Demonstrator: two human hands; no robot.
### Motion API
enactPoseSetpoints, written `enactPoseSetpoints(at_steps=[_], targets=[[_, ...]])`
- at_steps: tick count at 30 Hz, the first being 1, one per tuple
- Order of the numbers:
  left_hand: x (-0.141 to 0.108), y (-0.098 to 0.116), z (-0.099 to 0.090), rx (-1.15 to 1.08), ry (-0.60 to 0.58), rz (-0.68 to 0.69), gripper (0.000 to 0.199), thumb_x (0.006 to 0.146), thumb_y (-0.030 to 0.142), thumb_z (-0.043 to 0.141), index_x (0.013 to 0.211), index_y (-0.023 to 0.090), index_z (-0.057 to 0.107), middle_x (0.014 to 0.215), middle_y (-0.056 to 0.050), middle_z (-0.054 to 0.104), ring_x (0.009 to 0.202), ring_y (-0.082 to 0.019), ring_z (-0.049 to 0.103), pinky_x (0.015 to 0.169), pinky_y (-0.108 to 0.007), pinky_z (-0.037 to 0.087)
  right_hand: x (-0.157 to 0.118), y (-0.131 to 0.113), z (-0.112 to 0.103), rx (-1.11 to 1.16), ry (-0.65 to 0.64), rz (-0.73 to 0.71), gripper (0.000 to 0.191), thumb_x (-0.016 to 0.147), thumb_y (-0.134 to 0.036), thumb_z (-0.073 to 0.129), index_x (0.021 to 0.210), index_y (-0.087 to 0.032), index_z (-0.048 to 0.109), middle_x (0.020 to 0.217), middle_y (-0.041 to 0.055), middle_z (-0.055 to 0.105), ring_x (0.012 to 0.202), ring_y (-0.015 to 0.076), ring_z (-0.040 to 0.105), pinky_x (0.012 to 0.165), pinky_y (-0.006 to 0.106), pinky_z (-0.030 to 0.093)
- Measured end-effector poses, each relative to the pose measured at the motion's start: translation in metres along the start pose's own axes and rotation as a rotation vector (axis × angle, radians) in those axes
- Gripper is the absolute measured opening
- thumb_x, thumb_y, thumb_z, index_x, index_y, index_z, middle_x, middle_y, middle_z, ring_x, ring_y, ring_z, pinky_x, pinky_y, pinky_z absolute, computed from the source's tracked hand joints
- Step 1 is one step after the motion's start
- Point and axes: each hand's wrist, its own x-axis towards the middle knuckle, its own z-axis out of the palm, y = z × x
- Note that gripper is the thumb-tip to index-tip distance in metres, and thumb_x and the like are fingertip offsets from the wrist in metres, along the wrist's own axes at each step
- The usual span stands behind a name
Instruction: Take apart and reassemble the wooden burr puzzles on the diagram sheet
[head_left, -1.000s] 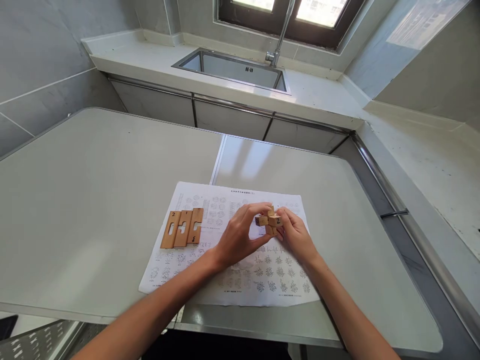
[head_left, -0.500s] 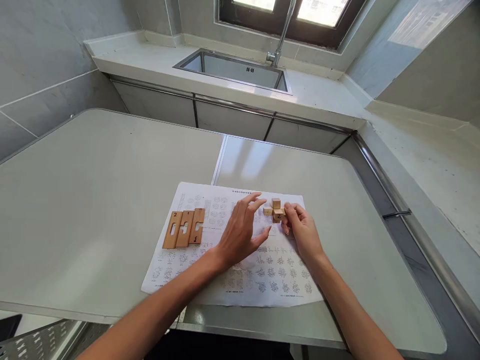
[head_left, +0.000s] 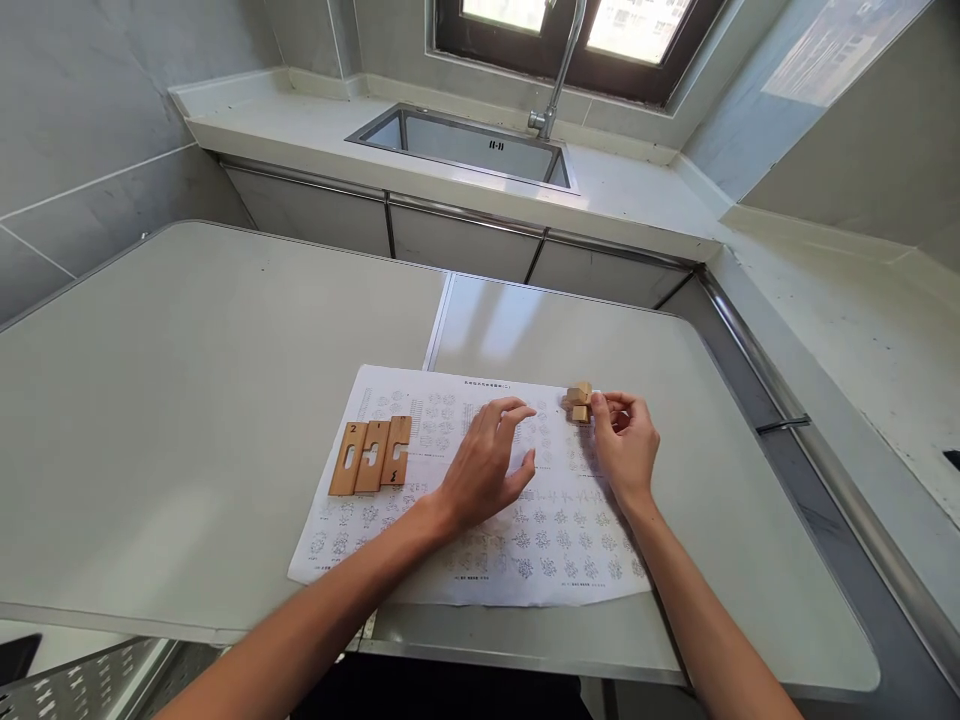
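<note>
My right hand point(head_left: 627, 440) grips a small wooden interlocking block puzzle point(head_left: 579, 402) by its right side, over the top right corner of a printed sheet point(head_left: 450, 545). The puzzle is slightly blurred, with block ends sticking out several ways. Over the middle of the sheet, my left hand point(head_left: 491, 460) is open, thumb and fingers apart, holding nothing. Three flat wooden pieces point(head_left: 371, 457) with cut-out slots and written marks lie side by side on the sheet's left part.
The sheet lies on a pale folding table point(head_left: 187, 400) with a seam down its middle. Beyond it stands a counter with a sink point(head_left: 480, 155) and a faucet point(head_left: 547, 115) below a window. Another counter point(head_left: 840, 300) runs along the right.
My right hand has carried the block puzzle right and slightly away from me, turning it. My left hand stays open in nearly the same place. The flat pieces remain where they were.
</note>
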Motion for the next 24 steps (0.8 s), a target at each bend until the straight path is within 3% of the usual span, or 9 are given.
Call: enactPoseSetpoints(at_steps=[5, 10, 13, 19, 24], targets=[[0.000, 0.002, -0.002, 0.004, -0.005, 0.014, 0.046, 0.093, 0.013, 0.059, 0.137, 0.021, 0.048, 0.132, -0.016, 0.059, 0.122, -0.030, 0.063, 0.100, -0.051, 0.059, 0.000, -0.002, -0.001, -0.048, 0.044, -0.061, 0.038, 0.097, -0.055, 0.066, 0.108, -0.019, 0.062, 0.078, -0.0016, 0.058, 0.072, 0.0196, 0.058, 0.072, 0.034, 0.048], [-0.001, 0.005, -0.003, 0.047, 0.001, 0.071, 0.047, 0.093, 0.011, 0.058, 0.137, 0.021, 0.048, 0.130, -0.015, 0.061, 0.121, -0.030, 0.063, 0.098, -0.050, 0.059, -0.011, -0.010, 0.000, -0.024, 0.059, -0.265, 0.025, 0.101, -0.045, 0.060, 0.104, -0.020, 0.063, 0.080, 0.0003, 0.058, 0.075, 0.0193, 0.054, 0.068, 0.032, 0.047], [0.001, 0.006, -0.005, 0.084, -0.013, 0.128, 0.044, 0.093, 0.011, 0.057, 0.136, 0.021, 0.050, 0.129, -0.015, 0.062, 0.121, -0.029, 0.063, 0.099, -0.050, 0.058, -0.022, -0.012, 0.003, 0.009, -0.077, -0.417, 0.019, 0.103, -0.039, 0.058, 0.099, -0.021, 0.064, 0.078, 0.0003, 0.061, 0.066, 0.0164, 0.053, 0.064, 0.030, 0.046], [0.007, 0.004, -0.033, 0.152, -0.106, 0.247, 0.033, 0.097, 0.012, 0.057, 0.129, 0.020, 0.055, 0.127, -0.013, 0.066, 0.123, -0.027, 0.062, 0.104, -0.046, 0.055, -0.035, -0.015, 0.011, 0.007, -0.557, -0.524, 0.017, 0.104, -0.034, 0.055, 0.097, -0.023, 0.066, 0.064, -0.0059, 0.055, 0.053, 0.0122, 0.048, 0.056, 0.026, 0.040], [-0.010, -0.012, -0.086, 0.367, -0.163, 0.256, 0.032, 0.098, 0.015, 0.061, 0.129, 0.020, 0.058, 0.132, -0.014, 0.067, 0.129, -0.032, 0.060, 0.108, -0.053, 0.052, -0.035, -0.019, 0.013, -0.031, -0.614, -0.513, 0.018, 0.103, -0.032, 0.054, 0.094, -0.022, 0.067, 0.065, -0.0060, 0.056, 0.055, 0.0115, 0.048, 0.058, 0.025, 0.038]])
